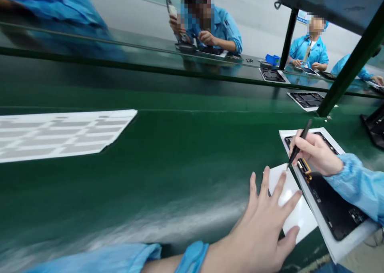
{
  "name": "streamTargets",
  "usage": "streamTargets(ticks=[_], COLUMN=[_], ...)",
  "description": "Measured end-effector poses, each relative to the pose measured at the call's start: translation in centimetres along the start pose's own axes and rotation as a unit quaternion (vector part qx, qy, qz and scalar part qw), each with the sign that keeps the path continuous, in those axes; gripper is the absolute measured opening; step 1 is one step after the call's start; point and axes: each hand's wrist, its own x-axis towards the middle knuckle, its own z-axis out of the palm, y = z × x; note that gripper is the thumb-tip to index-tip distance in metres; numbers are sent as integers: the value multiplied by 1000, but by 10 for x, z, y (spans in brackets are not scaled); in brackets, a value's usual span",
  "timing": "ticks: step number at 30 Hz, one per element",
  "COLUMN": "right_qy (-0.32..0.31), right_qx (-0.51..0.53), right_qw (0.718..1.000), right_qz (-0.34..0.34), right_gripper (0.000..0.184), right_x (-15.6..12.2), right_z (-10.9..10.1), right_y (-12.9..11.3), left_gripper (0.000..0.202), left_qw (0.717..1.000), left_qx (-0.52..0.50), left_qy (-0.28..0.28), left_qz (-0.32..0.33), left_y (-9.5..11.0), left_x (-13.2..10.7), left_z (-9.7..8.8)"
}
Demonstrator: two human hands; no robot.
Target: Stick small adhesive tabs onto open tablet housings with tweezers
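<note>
First, the count at the work position: two hands, one black pointed tool, one white sheet and one dark device housing. The right hand (318, 155) holds the black pointed tool (300, 145) in a narrow, pen-style grip, its tip at the upper edge of the white sheet (292, 197). The left hand (258, 229) is open, its fingers spread wide, and presses flat on that sheet. The sheet lies just beside the dark device housing (333, 201), which rests on a white card (345, 241) beneath the right hand. One gold-coloured component (304, 167) sits at the housing's edge, near the tool tip. Both forearms wear light blue sleeves (357, 185).

To the left of the hands, one white sheet with grey rectangular patches (60, 135) lies on the glossy green tabletop (150, 185). Farther along the same tabletop are two more dark housings, (271, 75) and (307, 101), each on white backing. Three co-workers in blue smocks sit across the line: one (222, 29) holds an item upright, one (310, 51) sits behind a tablet-like device (310, 70), and one (351, 65) is partly cut off at the frame edge. A blue bin (272, 59) stands near a black post (288, 33), and a green post (345, 65) crosses the view at right.
</note>
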Motion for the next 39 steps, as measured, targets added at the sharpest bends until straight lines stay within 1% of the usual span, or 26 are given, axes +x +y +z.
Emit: streamTargets(ticks=[2,4,6,7,8,10,12,14,17,19,23,25,27,30,32,39], right_qy=[44,110,232,278,320,379,426,456,481,481,456,450,452,453,447,425], right_qx=[-19,-54,-77,-82,-86,-94,-108,-121,-139,-149,-166,-177,-184,-189,-192,-211], right_qw=[999,992,969,956,941,917,894,876,855,853,864,863,859,854,855,862], right_qz=[-14,-16,-45,-56,-65,-75,-86,-102,-134,-142,-136,-145,-157,-173,-178,-177], right_gripper=[32,19,17,19,21,24,24,24,23,24,21,20,21,21,21,21], right_x=[-36,-77,-115,-129,-139,-150,-151,-148,-147,-149,-156,-157,-157,-156,-155,-154], right_z=[-11,-17,-15,-12,-8,3,13,21,28,29,30,30,30,31,32,32], right_y=[-13,-15,-6,2,12,31,44,50,50,48,50,52,54,54,54,50], left_gripper=[59,52,41,35,31,27,27,27,24,22,24,24,22,21,21,25], left_qw=[999,992,972,961,952,942,937,934,938,939,938,938,937,942,943,937], left_qx=[7,6,-9,-21,-33,-56,-72,-82,-89,-95,-110,-111,-107,-105,-106,-101], left_qy=[31,99,169,190,200,189,170,145,93,68,80,96,101,88,88,116], left_qz=[20,79,162,199,230,272,296,315,321,323,319,315,316,307,304,314], left_y=[-5,-8,-9,-9,-8,-5,-1,2,5,5,3,2,3,3,3,2], left_x=[-1,-2,0,1,3,9,15,20,24,25,25,25,24,24,25,27], left_z=[4,8,11,12,12,13,12,11,8,7,7,7,8,9,10,10])
